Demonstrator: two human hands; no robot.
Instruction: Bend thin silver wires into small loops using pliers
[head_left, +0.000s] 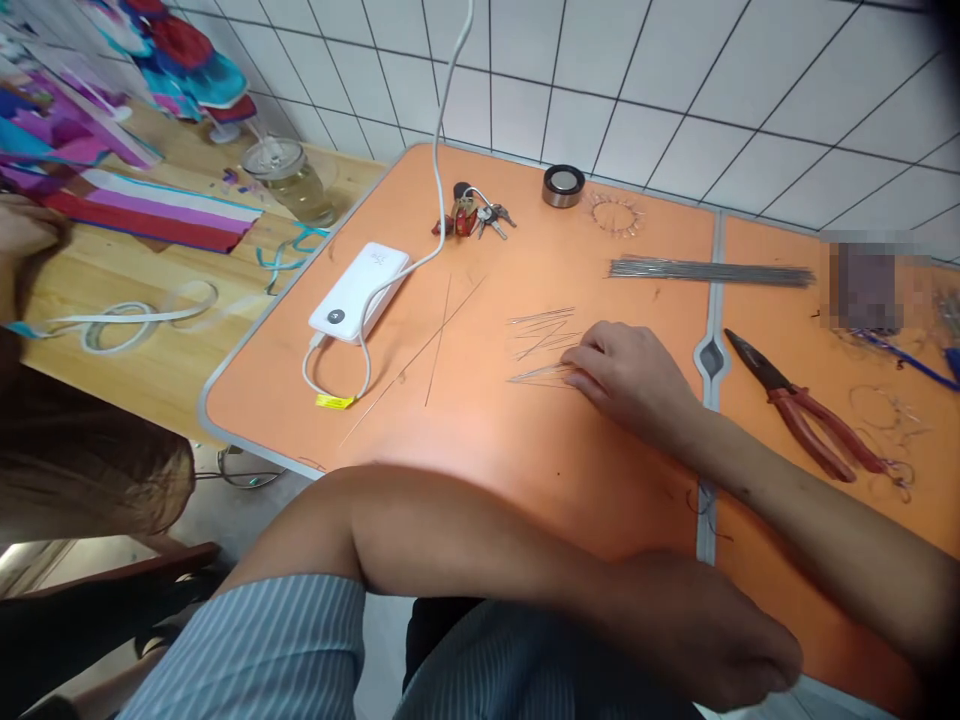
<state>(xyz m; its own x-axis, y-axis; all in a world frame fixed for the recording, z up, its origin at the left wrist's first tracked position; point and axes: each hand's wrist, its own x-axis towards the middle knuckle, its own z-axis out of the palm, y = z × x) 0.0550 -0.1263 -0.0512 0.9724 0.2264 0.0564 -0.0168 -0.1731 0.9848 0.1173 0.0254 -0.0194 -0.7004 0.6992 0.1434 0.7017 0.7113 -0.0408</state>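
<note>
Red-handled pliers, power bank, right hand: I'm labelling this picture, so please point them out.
Red-handled pliers (782, 388), head view: near the pivot.
Power bank (357, 287), head view: its top face.
Right hand (634, 375), head view: back of the hand.

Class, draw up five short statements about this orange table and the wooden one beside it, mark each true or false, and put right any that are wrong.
1. The right hand touches short, thin grey metal wires on the orange table. True.
2. The dark-nosed pliers with red handles are held in the left hand. False: they lie on the orange table, apart from both hands.
3. A white cable is plugged into the rectangular white power bank. True.
4. The clear glass jar stands on the orange table. False: it stands on the pale wooden table.
5. The long bundle of straight grey wires lies across the table's grey strip. True.
</note>
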